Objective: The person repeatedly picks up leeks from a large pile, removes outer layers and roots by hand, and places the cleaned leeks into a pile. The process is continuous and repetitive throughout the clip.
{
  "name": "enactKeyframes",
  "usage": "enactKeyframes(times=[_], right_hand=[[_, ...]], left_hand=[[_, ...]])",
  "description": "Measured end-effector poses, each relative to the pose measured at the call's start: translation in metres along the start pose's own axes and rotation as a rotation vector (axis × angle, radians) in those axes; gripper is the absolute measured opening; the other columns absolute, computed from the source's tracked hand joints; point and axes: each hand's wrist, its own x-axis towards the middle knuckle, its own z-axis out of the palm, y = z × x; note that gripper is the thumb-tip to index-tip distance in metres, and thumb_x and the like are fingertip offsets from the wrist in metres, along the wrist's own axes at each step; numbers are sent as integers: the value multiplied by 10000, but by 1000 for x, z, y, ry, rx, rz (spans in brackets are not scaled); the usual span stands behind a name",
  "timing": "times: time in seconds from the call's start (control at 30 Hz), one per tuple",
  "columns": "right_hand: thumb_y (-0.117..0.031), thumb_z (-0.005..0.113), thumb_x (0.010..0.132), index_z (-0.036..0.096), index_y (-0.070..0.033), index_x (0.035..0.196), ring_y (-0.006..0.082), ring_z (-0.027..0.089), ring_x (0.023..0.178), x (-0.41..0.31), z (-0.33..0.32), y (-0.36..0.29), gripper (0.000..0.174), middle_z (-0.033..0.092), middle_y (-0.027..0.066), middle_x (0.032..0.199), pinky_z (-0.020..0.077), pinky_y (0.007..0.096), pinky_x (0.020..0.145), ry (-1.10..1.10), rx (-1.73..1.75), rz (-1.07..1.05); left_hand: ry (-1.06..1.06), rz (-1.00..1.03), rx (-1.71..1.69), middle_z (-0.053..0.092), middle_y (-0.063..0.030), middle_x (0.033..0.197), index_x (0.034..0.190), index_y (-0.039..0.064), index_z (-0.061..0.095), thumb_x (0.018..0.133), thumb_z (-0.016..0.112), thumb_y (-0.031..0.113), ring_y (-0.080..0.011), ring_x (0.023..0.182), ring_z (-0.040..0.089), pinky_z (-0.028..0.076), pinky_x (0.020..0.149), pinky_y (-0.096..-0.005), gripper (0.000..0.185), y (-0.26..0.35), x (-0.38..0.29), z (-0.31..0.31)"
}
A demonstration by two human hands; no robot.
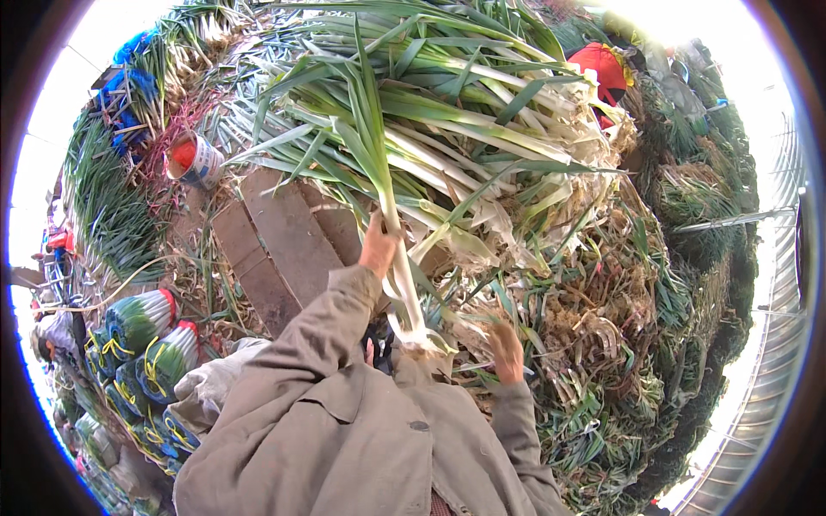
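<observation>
My left hand (379, 244) grips a large green onion (400, 271) by its white stalk. Its leaves point away from me and its root end hangs before my jacket. To the right of that root end is my right hand (505, 353), fingers curled, beside pale, dry outer leaves (474, 335); blur hides whether it holds any of them. Beyond both hands lies a big heap of untrimmed green onions (439, 122), their roots towards the right. Brown boards (284, 219) show to the left of my left hand.
Stripped leaves and roots (600, 322) pile up on the right. A bucket (197, 161) with something red inside stands at the left. Tied onion bundles (168, 361) lie at the lower left, and loose onions (110, 193) line the far left. A red and black object (603, 71) sits behind the heap.
</observation>
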Motion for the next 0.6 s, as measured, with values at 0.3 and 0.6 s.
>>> enactKeyframes(times=[0.3, 0.6], right_hand=[[-301, 783, 854, 567, 20, 1240, 312, 678, 1025, 171, 175, -202, 546, 691, 210, 1120, 522, 399, 879, -182, -269, -399], [-114, 737, 917, 639, -31, 930, 102, 601, 571, 151, 163, -154, 129, 663, 39, 737, 488, 288, 512, 0, 251, -274]], left_hand=[[-15, 282, 341, 606, -113, 1122, 1423, 42, 372, 857, 731, -13, -181, 980, 618, 547, 823, -329, 672, -54, -72, 27], [-251, 50, -149, 609, -104, 1129, 1490, 37, 349, 881, 709, 5, -190, 923, 643, 550, 852, -362, 708, -59, -72, 33]])
